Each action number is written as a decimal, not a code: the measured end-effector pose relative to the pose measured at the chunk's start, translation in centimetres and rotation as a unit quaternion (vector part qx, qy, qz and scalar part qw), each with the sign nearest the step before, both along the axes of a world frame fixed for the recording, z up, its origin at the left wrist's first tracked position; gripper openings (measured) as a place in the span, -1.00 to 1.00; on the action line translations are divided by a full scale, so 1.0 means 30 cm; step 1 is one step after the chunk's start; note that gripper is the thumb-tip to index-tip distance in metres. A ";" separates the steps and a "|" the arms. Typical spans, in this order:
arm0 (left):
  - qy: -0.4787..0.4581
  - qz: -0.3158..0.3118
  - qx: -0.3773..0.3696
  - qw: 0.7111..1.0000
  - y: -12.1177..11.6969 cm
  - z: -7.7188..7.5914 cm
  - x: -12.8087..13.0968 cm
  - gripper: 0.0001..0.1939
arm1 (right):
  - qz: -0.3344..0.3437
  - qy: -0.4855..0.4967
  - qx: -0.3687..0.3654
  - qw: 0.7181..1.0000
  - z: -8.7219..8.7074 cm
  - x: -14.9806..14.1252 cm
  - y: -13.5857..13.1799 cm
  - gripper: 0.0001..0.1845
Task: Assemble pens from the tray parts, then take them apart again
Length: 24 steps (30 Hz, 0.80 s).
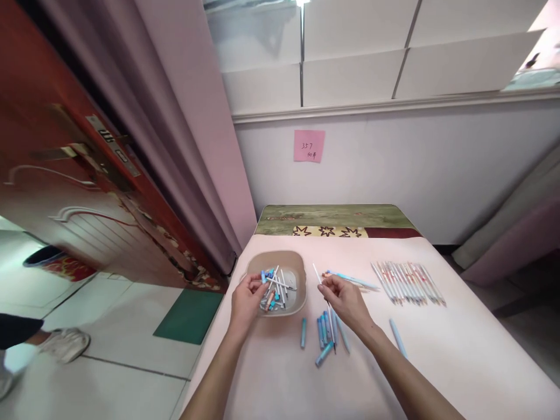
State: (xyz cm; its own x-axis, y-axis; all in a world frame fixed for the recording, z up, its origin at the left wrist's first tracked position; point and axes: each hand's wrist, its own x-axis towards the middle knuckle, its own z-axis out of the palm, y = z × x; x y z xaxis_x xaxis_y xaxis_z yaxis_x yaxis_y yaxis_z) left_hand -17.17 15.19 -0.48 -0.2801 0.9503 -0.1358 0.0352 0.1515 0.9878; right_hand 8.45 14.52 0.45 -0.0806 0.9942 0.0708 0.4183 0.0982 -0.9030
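Observation:
My right hand [345, 298] pinches a thin white pen refill [317, 273], held slantwise with its dark tip pointing down toward the table. Below it lie several blue pen barrels [322, 329] in a cluster. A short blue barrel [303, 333] lies just to the left. My left hand [247, 296] is at the left side of a beige plastic basin [298, 291], its fingers closed around a small blue pen piece [263, 276]. Inside the basin are white refills [282, 283] and small blue pen parts [272, 304].
A row of assembled pens [409, 283] lies at the right of the table [464, 361]. Loose blue and orange pen parts [350, 279] lie behind my right hand, and a single blue barrel [397, 337] at right. Someone's shoe [65, 344] shows on the floor at left.

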 end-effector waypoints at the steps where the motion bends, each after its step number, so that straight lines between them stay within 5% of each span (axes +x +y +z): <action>1: -0.006 -0.013 -0.006 1.000 -0.003 0.002 0.015 -0.57 | 0.008 0.005 -0.011 1.000 -0.008 0.004 -0.006 -0.73; 9: -0.019 -0.048 -0.023 0.998 -0.025 -0.001 0.119 -0.52 | 0.087 0.189 -0.128 0.970 -0.013 -0.104 -0.024 -0.87; 16: 0.119 -0.036 -0.008 0.992 0.005 -0.008 0.112 -0.58 | 0.084 0.053 -0.047 0.994 -0.012 -0.225 0.042 -0.85; 20: 0.347 0.005 0.028 0.937 -0.013 0.008 0.080 -0.52 | 0.025 -0.085 0.039 0.995 -0.045 -0.080 0.098 -0.76; 24: 0.404 -0.016 0.055 0.913 -0.023 0.010 0.074 -0.61 | -0.079 -0.366 -0.006 0.927 -0.103 0.175 0.142 -0.76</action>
State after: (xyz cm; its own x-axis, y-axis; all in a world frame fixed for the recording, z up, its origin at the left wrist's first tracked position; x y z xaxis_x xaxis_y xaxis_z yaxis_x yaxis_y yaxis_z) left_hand -14.96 14.49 -0.19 -0.2189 0.9552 0.1993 0.7623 0.0399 0.6459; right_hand 13.70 18.79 -2.63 0.0437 0.9981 0.0433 0.9282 -0.0246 -0.3713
